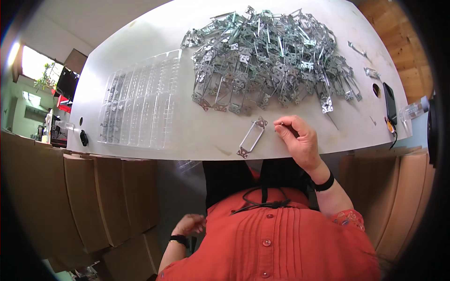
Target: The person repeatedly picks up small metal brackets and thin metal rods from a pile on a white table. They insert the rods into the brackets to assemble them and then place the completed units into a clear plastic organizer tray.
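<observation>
Below the near edge of the tabletop [206, 140], black trousers [228, 180] meet an orange-red shirt [323, 248] with vertical pleats [287, 229] beside its round red buttons [266, 242]; a dark cord [277, 204] is knotted at the waist. The right sleeve [348, 218] has a floral-patterned hem. The right hand [301, 140] wears a black band [324, 183] at its wrist, the left hand [190, 225] a dark band [178, 238] and thin gold-coloured bracelet [176, 242]
</observation>
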Tool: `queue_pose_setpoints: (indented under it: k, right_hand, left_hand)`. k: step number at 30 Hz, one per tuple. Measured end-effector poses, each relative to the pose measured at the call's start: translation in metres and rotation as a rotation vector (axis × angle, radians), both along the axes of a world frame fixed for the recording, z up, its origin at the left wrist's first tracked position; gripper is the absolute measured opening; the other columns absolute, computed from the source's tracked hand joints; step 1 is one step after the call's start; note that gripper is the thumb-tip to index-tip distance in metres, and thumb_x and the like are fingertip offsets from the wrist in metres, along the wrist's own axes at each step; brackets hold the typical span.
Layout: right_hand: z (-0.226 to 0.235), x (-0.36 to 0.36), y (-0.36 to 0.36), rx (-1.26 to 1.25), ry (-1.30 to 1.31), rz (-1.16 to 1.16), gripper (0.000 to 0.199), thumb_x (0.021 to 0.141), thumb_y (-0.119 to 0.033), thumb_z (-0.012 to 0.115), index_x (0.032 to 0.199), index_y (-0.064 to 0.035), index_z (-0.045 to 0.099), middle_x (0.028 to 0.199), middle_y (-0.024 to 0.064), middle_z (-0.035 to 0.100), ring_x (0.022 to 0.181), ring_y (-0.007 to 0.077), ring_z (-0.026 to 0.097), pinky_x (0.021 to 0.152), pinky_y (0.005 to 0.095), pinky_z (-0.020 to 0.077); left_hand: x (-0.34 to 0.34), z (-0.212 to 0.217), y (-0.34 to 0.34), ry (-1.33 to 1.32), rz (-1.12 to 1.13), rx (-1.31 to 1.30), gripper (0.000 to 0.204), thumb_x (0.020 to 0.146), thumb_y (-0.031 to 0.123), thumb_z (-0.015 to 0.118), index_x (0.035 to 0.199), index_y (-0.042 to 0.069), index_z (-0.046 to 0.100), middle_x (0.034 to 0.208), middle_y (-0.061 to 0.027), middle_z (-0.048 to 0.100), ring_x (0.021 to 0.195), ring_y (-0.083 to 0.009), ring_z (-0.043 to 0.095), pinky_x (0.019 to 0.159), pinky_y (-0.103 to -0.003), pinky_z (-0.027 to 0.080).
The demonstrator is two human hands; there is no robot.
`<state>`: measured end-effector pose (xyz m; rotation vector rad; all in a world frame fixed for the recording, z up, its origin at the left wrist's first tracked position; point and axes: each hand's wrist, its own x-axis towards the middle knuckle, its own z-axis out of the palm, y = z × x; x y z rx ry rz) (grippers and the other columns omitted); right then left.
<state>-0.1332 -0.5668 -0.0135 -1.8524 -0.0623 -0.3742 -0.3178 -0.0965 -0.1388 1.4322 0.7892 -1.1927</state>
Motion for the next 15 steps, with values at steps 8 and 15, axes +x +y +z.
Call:
queue_pose_setpoints:
  k: [8,15]
  right_hand:
    - [0.002,0.004,0.002,0.043,0.040,0.047,0.008,0.098,-0.002,0.074,0.106,-0.0033,0.074,0.092,0.0010,0.068,0.079,0.0083,0.060,0.071,0.0242,0.0487]
    - [-0.005,0.002,0.000,0.068,-0.010,0.019,0.009,0.098,-0.002,0.075,0.106,-0.0036,0.075,0.094,0.0018,0.069,0.082,0.0084,0.061,0.074,0.0246,0.0495]
  left_hand:
    - [0.107,0.143,-0.040,-0.463,-0.075,0.203,0.033,0.103,0.032,0.065,0.083,0.006,0.071,0.071,-0.0037,0.071,0.052,-0.0102,0.061,0.046,-0.025,0.043]
    - [0.178,0.220,-0.109,-1.053,-0.088,0.274,0.020,0.107,0.017,0.065,0.094,0.003,0.068,0.080,0.0001,0.067,0.066,-0.0054,0.060,0.056,-0.021,0.047]
